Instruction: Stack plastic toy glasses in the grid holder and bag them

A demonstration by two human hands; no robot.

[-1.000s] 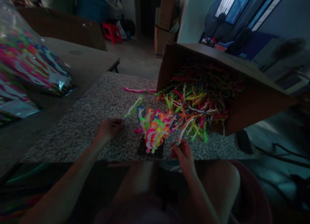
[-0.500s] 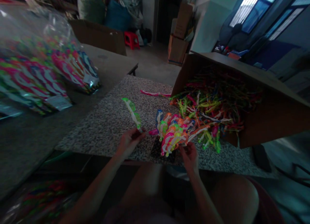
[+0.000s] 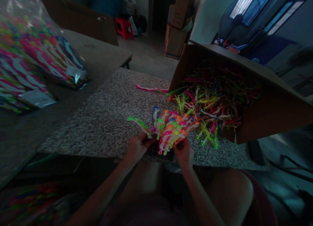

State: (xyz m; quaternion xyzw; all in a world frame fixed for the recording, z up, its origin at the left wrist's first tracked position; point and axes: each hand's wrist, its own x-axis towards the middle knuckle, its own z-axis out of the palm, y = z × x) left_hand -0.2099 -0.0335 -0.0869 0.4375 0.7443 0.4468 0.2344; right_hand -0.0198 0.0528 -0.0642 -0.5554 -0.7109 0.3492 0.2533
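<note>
A bunch of neon plastic strips (image 3: 170,131) in orange, pink, green and blue stands up from the middle of a speckled granite slab (image 3: 97,121). My left hand (image 3: 138,147) grips a green-and-white strip (image 3: 140,124) right at the bunch's left side. My right hand (image 3: 184,153) holds the bunch's lower right edge. Its fingers are partly hidden behind the strips. A dark mat (image 3: 156,154) shows beneath the bunch, mostly covered by it and my hands.
A tilted cardboard box (image 3: 274,112) full of loose coloured strips (image 3: 210,102) overhangs the slab's right side. A pink strip (image 3: 151,88) lies near its corner. Large plastic bags of colourful items (image 3: 31,56) lie on a grey table (image 3: 97,53) at left.
My left hand has carried the green strip down and right, against the bunch. Both hands are now closer together, with the right hand on the bunch. The view has shifted slightly.
</note>
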